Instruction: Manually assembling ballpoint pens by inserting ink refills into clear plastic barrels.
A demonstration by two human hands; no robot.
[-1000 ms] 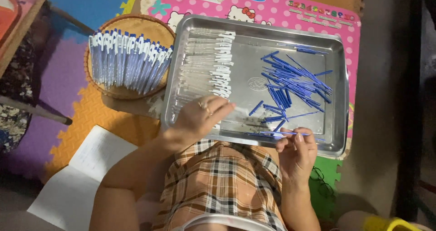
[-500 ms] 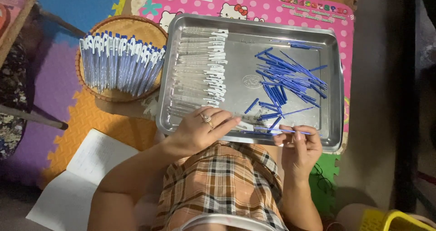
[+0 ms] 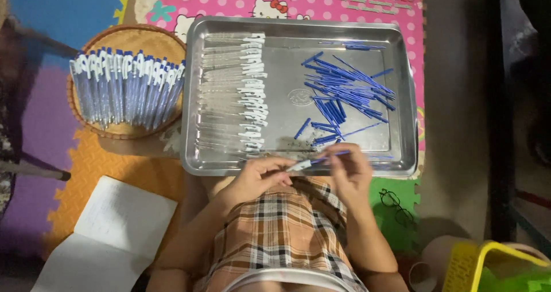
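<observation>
At lower centre of the frame, both hands meet over the steel tray's (image 3: 402, 97) near rim: the left hand (image 3: 261, 177) pinches a clear pen barrel (image 3: 299, 166), the right hand (image 3: 350, 168) feeds in a blue refill (image 3: 333, 154), with sorted parts within reach.

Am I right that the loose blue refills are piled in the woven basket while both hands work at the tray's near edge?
Not quite. The head view shows the blue refills lying in the metal tray; the woven basket holds assembled pens. The left hand and right hand do work at the tray's near edge.
</observation>
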